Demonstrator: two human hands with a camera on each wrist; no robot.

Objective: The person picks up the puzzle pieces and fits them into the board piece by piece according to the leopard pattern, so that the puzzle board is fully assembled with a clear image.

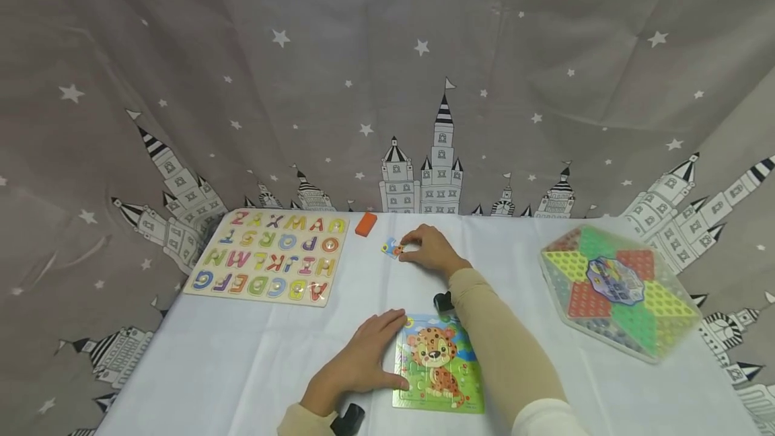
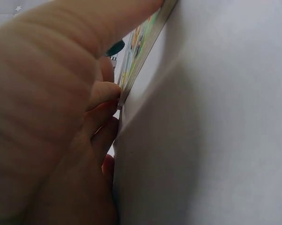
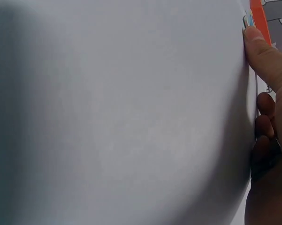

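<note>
A leopard jigsaw puzzle (image 1: 445, 375) lies flat near the front of the table. My left hand (image 1: 362, 354) rests along its left side, thumb over the lower left edge and fingers extended to the upper left corner. In the left wrist view, the fingers (image 2: 105, 93) touch the rim of the puzzle board (image 2: 148, 47). Farther back, my right hand (image 1: 432, 251) pinches a small blue and orange puzzle piece (image 1: 390, 247) between thumb and fingers, at the tabletop. Only a sliver of that puzzle piece (image 3: 248, 19) shows by the thumb (image 3: 258, 42) in the right wrist view.
A wooden alphabet board (image 1: 266, 258) lies at the back left. An orange block (image 1: 366, 224) sits near the back edge, left of the right hand. On the right is a hexagonal Chinese checkers board (image 1: 617, 291). A grey castle-print curtain (image 1: 363, 86) hangs behind the table.
</note>
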